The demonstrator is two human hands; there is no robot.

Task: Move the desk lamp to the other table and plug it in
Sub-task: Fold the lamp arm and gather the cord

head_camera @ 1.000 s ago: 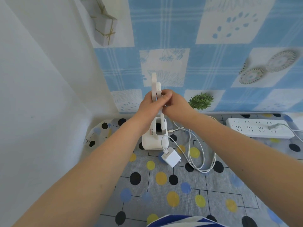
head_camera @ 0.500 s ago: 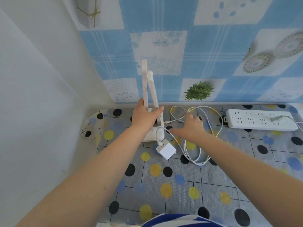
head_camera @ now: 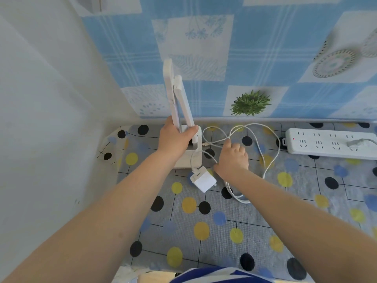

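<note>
Two walls are met at a corner: plain white at left, blue patchwork behind. Polka-dot surface: desk lamp folded, held in left hand grip; right hand curled over cable, grip unclear; power strip at right.

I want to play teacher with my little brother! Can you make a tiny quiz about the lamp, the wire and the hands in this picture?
1. True or false: the white adapter is plugged into the power strip.
2. What does the left hand grip? A) the lamp arm B) the power strip C) the adapter
3. Fill in: the right hand rests on the white ____.

Key
1. False: the adapter lies on the spotted tablecloth, in front of the desk lamp.
2. A.
3. Cable, looped loosely beside the lamp.
</note>
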